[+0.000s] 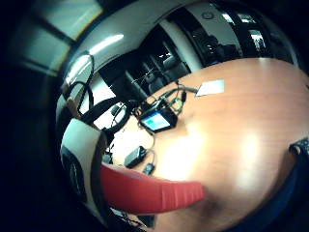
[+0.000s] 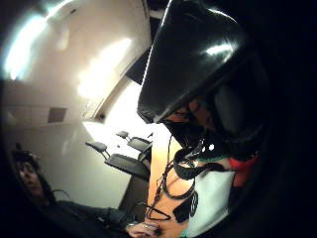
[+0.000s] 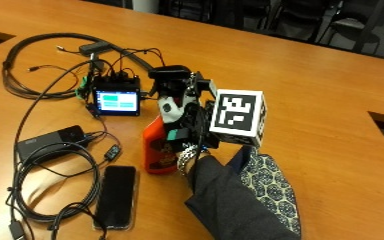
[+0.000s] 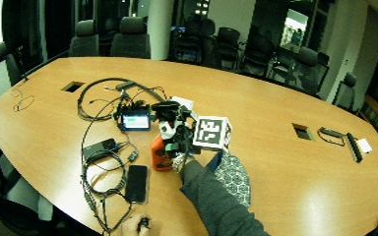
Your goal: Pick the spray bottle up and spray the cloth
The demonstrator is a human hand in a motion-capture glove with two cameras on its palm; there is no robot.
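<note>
Standing upright on the wooden table [image 3: 325, 80], the orange spray bottle [image 3: 155, 145] is gripped by the gloved right hand [image 3: 182, 122], presumably so its nozzle can be turned toward the patterned cloth [image 3: 268, 182] lying just right of the sleeve. A phone [image 3: 117, 195] and cables [image 3: 45, 170] are seen left, a small screen [image 3: 116, 101] farther off, and office chairs [image 4: 133, 37] beyond.

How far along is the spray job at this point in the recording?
Done: the gloved right hand has closed around the red spray bottle, with the black spray head at the top. In hand: the bottle stands upright; whether its base has left the table cannot be told. Left: aiming at the patterned cloth, which lies beside the sleeve, and spraying it. No spray is visible.
</note>
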